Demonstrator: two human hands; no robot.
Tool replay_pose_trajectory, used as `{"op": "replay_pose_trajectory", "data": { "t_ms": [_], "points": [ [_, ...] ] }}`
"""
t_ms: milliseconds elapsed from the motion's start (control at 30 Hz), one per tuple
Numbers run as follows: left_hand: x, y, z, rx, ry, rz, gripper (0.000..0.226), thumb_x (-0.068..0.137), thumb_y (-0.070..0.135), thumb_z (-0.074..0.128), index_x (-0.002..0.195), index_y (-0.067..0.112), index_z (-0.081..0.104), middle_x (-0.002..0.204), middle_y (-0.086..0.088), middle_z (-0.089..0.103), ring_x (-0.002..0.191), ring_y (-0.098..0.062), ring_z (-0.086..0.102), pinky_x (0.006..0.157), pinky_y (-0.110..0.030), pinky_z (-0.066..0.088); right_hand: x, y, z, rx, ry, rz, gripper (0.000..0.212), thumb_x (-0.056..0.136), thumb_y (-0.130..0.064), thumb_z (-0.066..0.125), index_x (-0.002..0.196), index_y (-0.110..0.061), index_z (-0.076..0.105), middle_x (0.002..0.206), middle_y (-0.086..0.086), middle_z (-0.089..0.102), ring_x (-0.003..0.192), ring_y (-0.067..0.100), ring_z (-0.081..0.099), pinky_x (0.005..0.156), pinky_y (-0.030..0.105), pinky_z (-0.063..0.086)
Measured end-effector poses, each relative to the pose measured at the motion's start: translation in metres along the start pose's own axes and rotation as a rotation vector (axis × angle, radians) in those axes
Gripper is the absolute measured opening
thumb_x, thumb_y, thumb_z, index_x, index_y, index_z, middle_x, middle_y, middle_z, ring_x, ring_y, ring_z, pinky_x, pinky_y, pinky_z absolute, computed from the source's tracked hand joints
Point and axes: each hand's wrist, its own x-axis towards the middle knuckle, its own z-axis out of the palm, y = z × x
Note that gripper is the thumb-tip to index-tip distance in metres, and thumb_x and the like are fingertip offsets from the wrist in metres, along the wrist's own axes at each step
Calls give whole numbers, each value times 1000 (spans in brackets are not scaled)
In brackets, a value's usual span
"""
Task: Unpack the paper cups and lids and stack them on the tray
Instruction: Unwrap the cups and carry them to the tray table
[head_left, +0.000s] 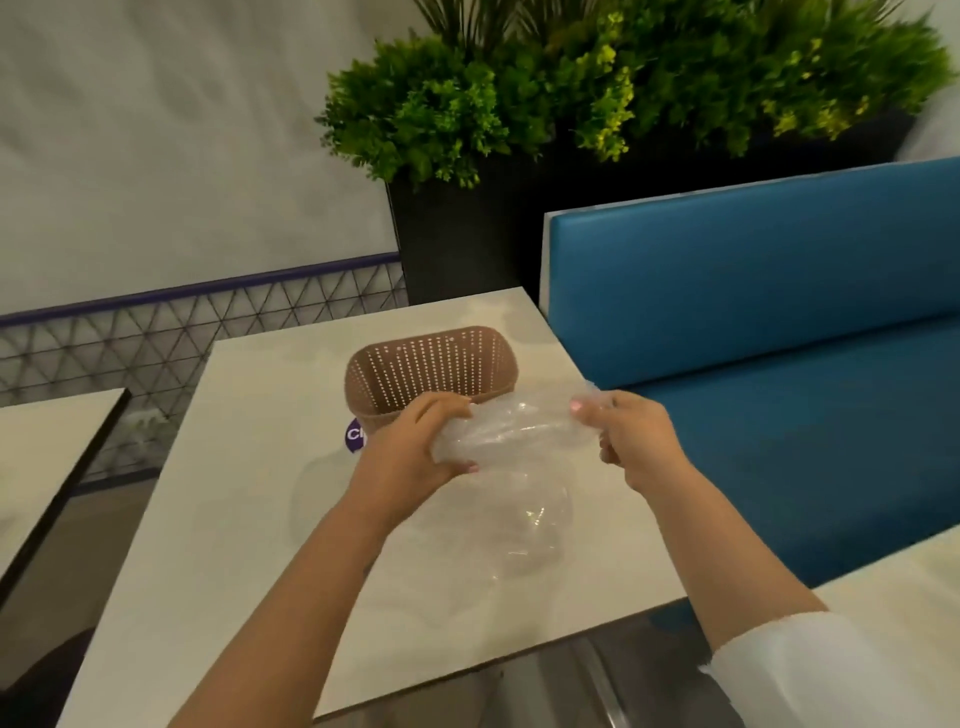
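I hold a clear plastic bag (519, 436) above the white table (234, 493) with both hands. My left hand (415, 447) grips its left end, fingers curled over the top and thumb under. My right hand (628, 436) pinches the right end of the bag. The bag hangs down toward the table, and clear plastic shapes (530, 535) show blurred inside it; I cannot tell whether they are lids or cups. A brown perforated plastic tray (431, 364), basket-shaped, stands on the table just behind my hands. Its inside looks bare.
A purple round sticker (356, 435) lies on the table by the basket's left corner. A blue padded bench (753, 322) runs along the right. A black planter with green plants (467, 234) stands behind the table. Another table (47, 457) is at the left.
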Motion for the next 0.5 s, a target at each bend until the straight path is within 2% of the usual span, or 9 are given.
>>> {"op": "replay_pose_trajectory", "data": {
  "t_ms": [100,167,200,267,300,367,400,467,500],
  "points": [
    [-8,-40,10,180,31,125,39,70,22,84,104,23,65,119,2,65,101,-15,62,71,-26,51,17,19,37,-8,113,23,19,77,-7,77,90,-9,63,76,4,58,50,15,46,51,27,47],
    [-11,-64,31,264,-56,130,44,68,12,84,108,20,67,119,-4,66,101,-26,64,81,-36,53,27,39,57,-38,226,-26,33,76,-4,76,100,-12,55,96,8,58,64,20,58,62,31,52],
    [-15,-76,44,309,-136,126,49,66,12,84,111,21,66,121,-7,65,104,-30,64,86,-41,53,29,52,65,-155,271,-110,38,77,-2,73,105,-15,51,107,7,55,76,22,60,67,32,50],
    [-32,-97,71,432,-337,104,55,71,33,78,122,28,59,130,-7,61,114,-32,61,95,-51,46,26,80,76,-514,249,-334,47,79,-2,68,118,-16,47,130,3,42,99,23,56,77,31,46],
    [-42,-109,84,493,-438,58,59,75,51,66,129,31,53,137,-7,56,122,-33,56,101,-57,39,26,95,80,-711,156,-423,56,79,-6,68,128,-17,43,142,2,32,117,25,49,86,33,45],
    [-57,-121,99,560,-643,-51,89,73,83,37,143,30,39,151,-9,37,137,-34,35,106,-63,16,28,123,86,-1080,-138,-392,87,79,-26,72,149,-26,20,159,-2,-2,146,29,7,112,49,25],
    [-61,-125,103,562,-703,-56,103,67,91,25,150,29,26,158,-9,20,143,-35,18,107,-65,3,31,134,88,-1212,-267,-313,100,78,-36,73,152,-34,5,158,-5,-18,146,30,-12,114,57,11],
    [-65,-138,110,597,-716,-31,110,61,93,18,148,37,-18,157,-2,-29,142,-29,-27,102,-62,-27,37,151,90,-1355,-416,-193,107,79,-44,71,149,-42,-10,154,-6,-31,142,34,-27,110,65,-2],
    [-66,-142,111,604,-730,-29,108,61,90,20,142,39,-30,152,1,-39,137,-26,-37,99,-60,-32,41,159,91,-1386,-443,-155,103,82,-46,68,149,-41,-11,154,-4,-32,141,35,-28,109,66,-5]
  ]
}}
